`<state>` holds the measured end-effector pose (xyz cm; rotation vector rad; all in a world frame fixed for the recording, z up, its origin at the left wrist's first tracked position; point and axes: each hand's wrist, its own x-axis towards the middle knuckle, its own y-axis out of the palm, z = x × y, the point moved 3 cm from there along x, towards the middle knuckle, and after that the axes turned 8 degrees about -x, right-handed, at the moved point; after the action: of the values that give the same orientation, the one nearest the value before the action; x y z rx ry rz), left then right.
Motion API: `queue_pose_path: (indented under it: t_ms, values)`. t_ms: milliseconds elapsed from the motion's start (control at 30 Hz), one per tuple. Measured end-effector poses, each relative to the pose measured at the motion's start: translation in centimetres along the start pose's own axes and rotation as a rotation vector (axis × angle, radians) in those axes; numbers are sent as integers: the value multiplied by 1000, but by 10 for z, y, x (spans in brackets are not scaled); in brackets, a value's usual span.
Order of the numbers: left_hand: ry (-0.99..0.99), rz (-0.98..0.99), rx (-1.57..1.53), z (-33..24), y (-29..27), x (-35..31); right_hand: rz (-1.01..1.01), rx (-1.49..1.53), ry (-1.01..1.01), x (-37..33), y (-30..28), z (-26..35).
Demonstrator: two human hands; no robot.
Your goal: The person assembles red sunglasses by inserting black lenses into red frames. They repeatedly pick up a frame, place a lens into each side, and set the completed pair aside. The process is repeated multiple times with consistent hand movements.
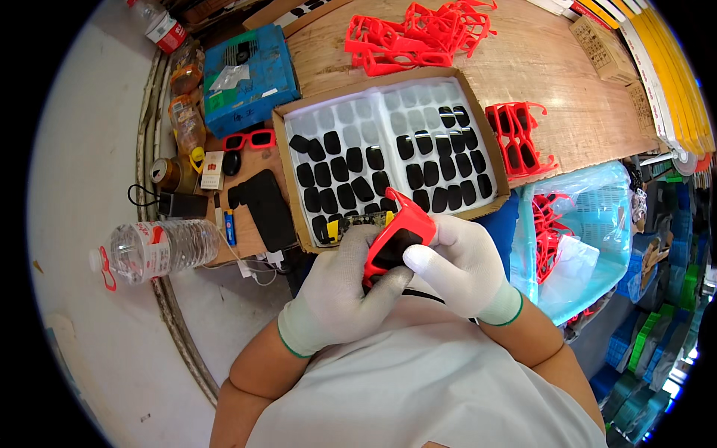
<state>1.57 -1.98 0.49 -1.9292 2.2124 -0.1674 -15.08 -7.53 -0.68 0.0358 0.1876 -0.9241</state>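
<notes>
Together, the left grip (334, 293) and right grip (469, 265) are closed, pinching red glasses (412, 219) between them.

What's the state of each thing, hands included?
Red sunglasses: held, dark lens in frame
Left hand: gloved, gripping sunglasses
Right hand: gloved, gripping sunglasses
Cardboard box: open
White lens tray: partly filled
Red frame pile: loosely heaped
Plastic bottle: capped
Blue basket: plastic-lined, holding red frames

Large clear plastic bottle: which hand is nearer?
Left. The left hand is right of the clear plastic bottle; the right hand is farther right; both hold the red sunglasses.
</notes>
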Motion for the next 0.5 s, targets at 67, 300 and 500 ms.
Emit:
queue_pose_path:
  t_ms: [67, 300, 500]
  values:
    - [10, 11, -11, 1, 2, -1, -32, -101, 8, -2, 1, -2]
    - [-20, 35, 27, 9, 5, -7, -123, -149, 3, 0, 10, -14]
    - [77, 14, 99, 12, -1, -6, -103, -127, 3, 5, 13, -27]
